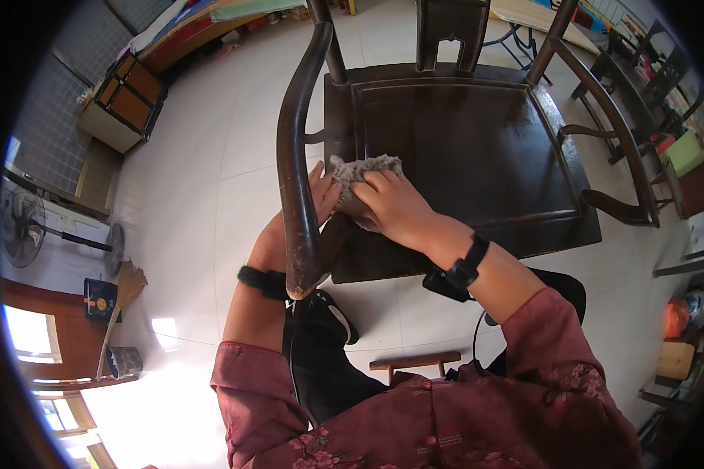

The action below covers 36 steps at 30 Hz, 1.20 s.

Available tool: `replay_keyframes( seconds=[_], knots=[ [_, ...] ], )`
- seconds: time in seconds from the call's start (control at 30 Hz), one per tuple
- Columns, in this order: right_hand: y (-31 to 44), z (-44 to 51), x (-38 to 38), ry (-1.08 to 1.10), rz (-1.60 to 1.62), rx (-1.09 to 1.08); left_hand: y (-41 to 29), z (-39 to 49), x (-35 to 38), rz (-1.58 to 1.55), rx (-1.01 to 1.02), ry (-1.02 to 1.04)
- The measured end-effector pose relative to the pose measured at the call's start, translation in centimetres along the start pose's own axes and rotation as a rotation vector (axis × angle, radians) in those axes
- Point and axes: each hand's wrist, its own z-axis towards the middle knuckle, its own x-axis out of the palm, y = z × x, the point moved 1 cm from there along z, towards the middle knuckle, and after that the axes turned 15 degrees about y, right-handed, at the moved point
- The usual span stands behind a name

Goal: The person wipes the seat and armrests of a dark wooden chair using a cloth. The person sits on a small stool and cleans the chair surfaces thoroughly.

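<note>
A dark wooden armchair point(446, 146) with curved arms stands before me, its seat glossy. My right hand point(390, 199) grips a grey-brown fluffy cloth point(355, 176) and presses it on the left part of the seat. My left hand point(324, 190) is beside the cloth's left edge, under the chair's left armrest point(296, 146), with my forearm passing on the outer side of that armrest. The left fingers look extended and are partly hidden by the armrest and the cloth, so it is unclear whether they hold the cloth.
A wooden stool point(415, 360) is close to my legs. To the left are a cabinet point(123, 105), a standing fan point(26, 225), a broom point(130, 284) and a bin point(124, 362). A folding table point(540, 23) and more dark furniture stand at the right.
</note>
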Motion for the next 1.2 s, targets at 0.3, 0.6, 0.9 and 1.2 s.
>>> replay_keyframes(
  seconds=[0.3,0.6,0.9,1.2],
  knots=[
    [-3.5,5.4,0.4,0.061,0.018,0.119,2.3,5.3,-2.7,-0.079,0.026,-0.06],
    [-2.3,1.7,-0.2,0.034,0.051,0.129,2.8,6.1,-1.5,0.115,0.095,-0.122],
    [-0.8,-4.0,-3.9,0.193,-0.068,0.18,0.8,-2.5,-0.2,-0.089,0.278,-0.183],
    [0.7,-4.8,-3.2,0.112,-0.204,0.069,0.4,-6.1,9.4,-1.301,0.101,-0.579]
  ],
)
